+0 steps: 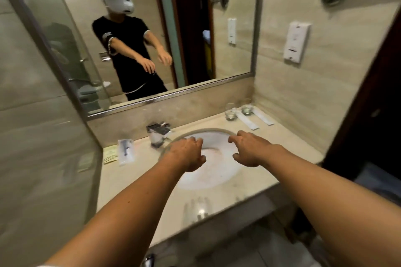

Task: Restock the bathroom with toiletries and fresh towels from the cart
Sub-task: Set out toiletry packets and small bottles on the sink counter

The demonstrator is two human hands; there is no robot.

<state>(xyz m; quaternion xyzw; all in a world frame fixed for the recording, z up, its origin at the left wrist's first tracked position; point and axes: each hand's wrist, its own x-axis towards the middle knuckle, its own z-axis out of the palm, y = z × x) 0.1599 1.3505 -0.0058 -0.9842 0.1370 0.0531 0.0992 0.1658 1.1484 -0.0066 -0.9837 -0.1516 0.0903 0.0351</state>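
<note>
A tiled bathroom, a marble counter under a wide mirror, and a white sink set in the middle of it. Both arms are out over the basin. The left hand hovers above the sink's left rim, fingers loosely curled, holding nothing. The right hand hangs over the right rim, fingers bent and spread, thumb apart, also holding nothing.

Where are the toiletries? Two spots. At the far right corner lie two packets, long and white, side by side, their long axes running from far-left to near-right, just beside two glasses. They lie beyond and to the right of the right hand, so that hand looks the nearer one for anything there. On the left, one clear kit lies with its long axis running near to far, touching one yellow card on its left. Those sit to the left of the left hand, near it. One tap stands behind the sink, just beside the left knuckles.

No towels and no cart in view, so fresh stock probably has to come from outside this frame. The picture is motion-blurred, so the packets' print can't be read.
</note>
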